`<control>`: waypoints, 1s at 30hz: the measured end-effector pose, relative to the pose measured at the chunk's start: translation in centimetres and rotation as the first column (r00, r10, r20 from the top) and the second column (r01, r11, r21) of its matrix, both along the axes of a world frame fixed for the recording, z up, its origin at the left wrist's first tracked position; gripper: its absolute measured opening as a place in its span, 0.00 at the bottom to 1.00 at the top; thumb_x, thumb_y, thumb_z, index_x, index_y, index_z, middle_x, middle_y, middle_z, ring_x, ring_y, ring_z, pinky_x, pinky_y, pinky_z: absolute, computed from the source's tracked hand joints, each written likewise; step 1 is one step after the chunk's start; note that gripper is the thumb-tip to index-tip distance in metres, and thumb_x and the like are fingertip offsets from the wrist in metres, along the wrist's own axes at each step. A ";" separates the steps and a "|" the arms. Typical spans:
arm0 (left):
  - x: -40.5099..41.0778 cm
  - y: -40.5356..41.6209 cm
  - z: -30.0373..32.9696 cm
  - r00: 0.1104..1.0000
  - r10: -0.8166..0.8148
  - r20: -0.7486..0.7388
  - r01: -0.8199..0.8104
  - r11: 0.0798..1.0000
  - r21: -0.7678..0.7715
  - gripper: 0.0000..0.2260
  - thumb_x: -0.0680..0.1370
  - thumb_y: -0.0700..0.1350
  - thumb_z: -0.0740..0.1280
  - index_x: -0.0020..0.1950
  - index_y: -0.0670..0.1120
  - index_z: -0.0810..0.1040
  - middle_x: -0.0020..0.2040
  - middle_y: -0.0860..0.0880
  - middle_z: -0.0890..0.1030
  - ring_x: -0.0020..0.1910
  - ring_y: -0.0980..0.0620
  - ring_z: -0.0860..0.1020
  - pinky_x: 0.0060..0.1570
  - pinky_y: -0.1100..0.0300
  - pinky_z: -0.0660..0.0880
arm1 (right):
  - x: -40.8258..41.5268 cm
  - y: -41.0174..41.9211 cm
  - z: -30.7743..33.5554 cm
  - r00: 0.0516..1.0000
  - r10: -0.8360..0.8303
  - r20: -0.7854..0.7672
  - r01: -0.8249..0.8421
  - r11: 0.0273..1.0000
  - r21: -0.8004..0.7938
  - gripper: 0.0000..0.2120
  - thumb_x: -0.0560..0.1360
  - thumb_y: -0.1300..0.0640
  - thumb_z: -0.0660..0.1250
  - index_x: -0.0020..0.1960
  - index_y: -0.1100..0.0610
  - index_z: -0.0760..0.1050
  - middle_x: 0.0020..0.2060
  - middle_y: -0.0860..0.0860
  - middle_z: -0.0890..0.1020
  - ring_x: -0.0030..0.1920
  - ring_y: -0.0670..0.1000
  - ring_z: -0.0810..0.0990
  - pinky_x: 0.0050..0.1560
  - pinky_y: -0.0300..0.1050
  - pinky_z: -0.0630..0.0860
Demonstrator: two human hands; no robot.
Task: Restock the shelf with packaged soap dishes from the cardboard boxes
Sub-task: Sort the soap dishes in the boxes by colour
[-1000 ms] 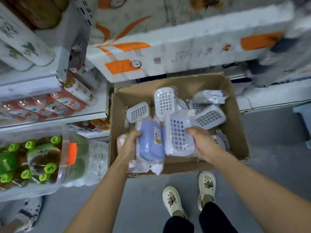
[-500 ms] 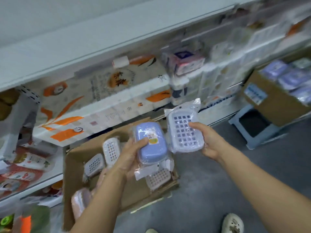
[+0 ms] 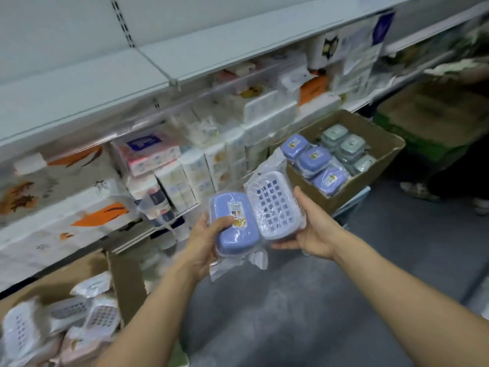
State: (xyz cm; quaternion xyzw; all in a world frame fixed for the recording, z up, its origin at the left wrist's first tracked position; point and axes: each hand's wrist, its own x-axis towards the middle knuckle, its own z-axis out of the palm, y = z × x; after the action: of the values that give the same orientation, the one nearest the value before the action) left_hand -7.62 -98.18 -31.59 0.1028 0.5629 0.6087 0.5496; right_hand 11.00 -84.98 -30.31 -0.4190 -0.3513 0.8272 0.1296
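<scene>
Beside hands [image 3: 264, 234], perhaps tissue packs [image 3: 190, 178]

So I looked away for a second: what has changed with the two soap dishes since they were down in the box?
Both hands lifted their packs up out of the near cardboard box toward the shelves. The grips are unchanged: the left hand holds the wrapped solid purple soap dish, the right hand the wrapped white slotted soap dish.

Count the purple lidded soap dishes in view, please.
4. One is held in the left hand: the purple soap dish. Three more lie in a row in the cardboard box at right. Others may be hidden underneath.
</scene>
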 end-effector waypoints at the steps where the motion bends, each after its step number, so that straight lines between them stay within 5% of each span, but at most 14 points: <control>1: 1.1 1.5 -0.2 1.000 -0.011 0.003 0.012 1.000 -0.019 0.29 0.66 0.42 0.74 0.66 0.44 0.72 0.54 0.41 0.84 0.47 0.41 0.85 0.40 0.46 0.83 | 1.1 1.3 0.0 1.000 -0.013 -0.004 0.013 1.000 -0.009 0.29 0.77 0.32 0.55 0.66 0.51 0.75 0.59 0.58 0.82 0.60 0.63 0.79 0.64 0.71 0.70; 4: 3.2 5.9 -0.9 0.998 -0.061 -0.010 0.060 0.996 -0.064 0.29 0.68 0.42 0.77 0.66 0.44 0.71 0.54 0.40 0.84 0.50 0.39 0.84 0.44 0.43 0.82 | 3.2 4.8 -0.5 0.998 -0.069 0.010 0.069 0.997 0.015 0.28 0.77 0.33 0.55 0.65 0.50 0.76 0.57 0.56 0.83 0.60 0.60 0.80 0.64 0.66 0.72; 9: 4.5 13.8 -2.7 0.996 -0.069 -0.055 0.064 0.994 -0.088 0.18 0.74 0.41 0.72 0.63 0.45 0.74 0.49 0.43 0.86 0.42 0.45 0.85 0.34 0.54 0.79 | 5.2 11.7 -2.0 0.982 -0.180 0.051 0.176 0.982 0.073 0.24 0.79 0.36 0.55 0.62 0.50 0.78 0.53 0.54 0.84 0.51 0.56 0.82 0.44 0.50 0.79; 15: 4.0 23.3 -6.2 0.999 0.009 -0.034 -0.012 0.995 -0.099 0.19 0.77 0.47 0.71 0.66 0.46 0.74 0.51 0.44 0.86 0.45 0.45 0.85 0.33 0.57 0.79 | 5.5 25.0 -5.0 0.919 -0.319 0.232 0.260 0.932 0.253 0.18 0.76 0.41 0.64 0.61 0.49 0.76 0.59 0.54 0.81 0.53 0.55 0.80 0.44 0.49 0.78; 19: 2.7 29.2 -9.0 0.988 0.156 0.019 -0.152 0.979 -0.133 0.22 0.77 0.51 0.70 0.68 0.45 0.73 0.54 0.43 0.85 0.50 0.43 0.85 0.37 0.55 0.80 | 3.1 33.7 -7.1 0.879 -0.279 0.388 0.022 0.834 0.552 0.28 0.73 0.49 0.73 0.69 0.53 0.69 0.64 0.51 0.76 0.59 0.52 0.77 0.55 0.51 0.76; 22: 2.0 32.5 -10.5 0.967 0.247 0.062 -0.234 0.957 -0.174 0.19 0.78 0.48 0.68 0.66 0.43 0.75 0.52 0.42 0.85 0.48 0.43 0.85 0.40 0.53 0.80 | 0.1 39.0 -8.2 0.852 -0.182 0.491 -0.302 0.595 0.745 0.39 0.68 0.49 0.77 0.74 0.53 0.63 0.66 0.49 0.71 0.66 0.51 0.70 0.66 0.52 0.70; 25: 1.4 34.8 -11.4 0.935 0.333 0.122 -0.307 0.932 -0.193 0.17 0.78 0.44 0.67 0.66 0.41 0.74 0.52 0.40 0.85 0.44 0.43 0.85 0.35 0.54 0.80 | -3.3 43.3 -9.5 0.727 -0.082 0.682 -0.670 0.132 0.730 0.42 0.67 0.48 0.77 0.75 0.50 0.61 0.68 0.52 0.69 0.67 0.57 0.66 0.65 0.52 0.68; 27: 1.1 35.6 -12.0 0.916 0.370 0.153 -0.338 0.920 -0.200 0.19 0.77 0.43 0.68 0.68 0.41 0.72 0.54 0.39 0.84 0.46 0.42 0.85 0.35 0.53 0.80 | -5.3 45.3 -10.7 0.636 -0.004 0.772 -0.770 -0.064 0.635 0.43 0.68 0.49 0.76 0.77 0.50 0.58 0.72 0.52 0.65 0.71 0.57 0.62 0.69 0.51 0.64; 30: 0.7 36.1 -13.3 0.899 0.398 0.181 -0.364 0.911 -0.194 0.28 0.70 0.44 0.72 0.70 0.41 0.72 0.58 0.38 0.82 0.54 0.37 0.82 0.45 0.46 0.82 | -7.4 46.9 -12.3 0.544 0.114 0.831 -0.799 -0.234 0.555 0.41 0.70 0.52 0.75 0.77 0.52 0.58 0.74 0.54 0.64 0.72 0.56 0.61 0.71 0.46 0.59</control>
State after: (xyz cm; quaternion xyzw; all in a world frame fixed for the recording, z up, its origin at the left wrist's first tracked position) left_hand -6.95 -62.04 -44.89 -0.1198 0.5546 0.6665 0.4837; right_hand 3.65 -38.03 -42.64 -0.2172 -0.9577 0.1762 -0.0685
